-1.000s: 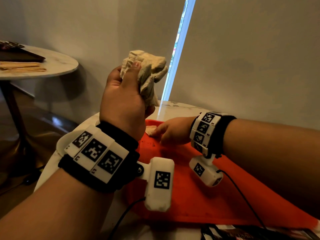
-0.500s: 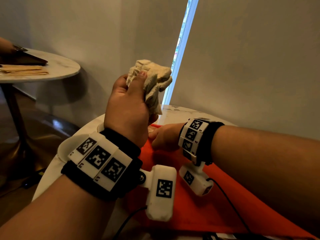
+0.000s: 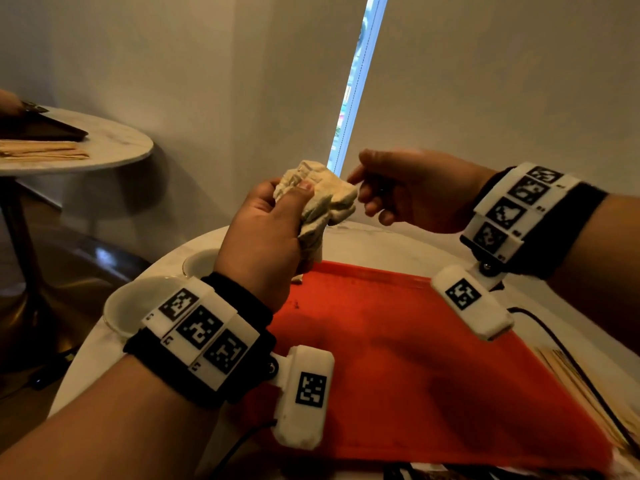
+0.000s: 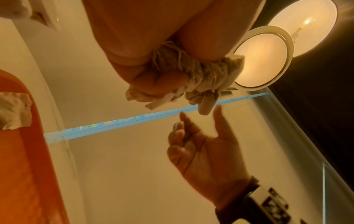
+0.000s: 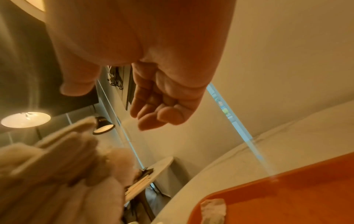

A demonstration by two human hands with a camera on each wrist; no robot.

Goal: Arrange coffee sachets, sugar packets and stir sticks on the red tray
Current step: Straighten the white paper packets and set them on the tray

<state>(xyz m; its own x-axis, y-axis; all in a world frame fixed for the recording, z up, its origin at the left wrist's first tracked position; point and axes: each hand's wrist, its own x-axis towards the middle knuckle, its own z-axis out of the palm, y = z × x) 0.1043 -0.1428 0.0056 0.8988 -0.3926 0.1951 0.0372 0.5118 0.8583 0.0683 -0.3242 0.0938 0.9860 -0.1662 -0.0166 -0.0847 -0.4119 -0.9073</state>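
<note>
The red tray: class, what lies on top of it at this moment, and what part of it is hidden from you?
One small beige packet lies on the red tray near its far left corner. In the head view the left hand covers that corner.

The red tray (image 3: 433, 358) lies flat on the round white table, its far edge toward 12 o'clock and its bare surface marked with a few dark specks. One small crumpled beige packet (image 5: 213, 209) lies in the tray's far corner at about 11 o'clock, just inside the raised rim. A bunch of pale wooden stir sticks (image 3: 588, 393) lies on the table just beside the tray's edge at about 4 o'clock, the sticks running roughly parallel to that edge.
</note>
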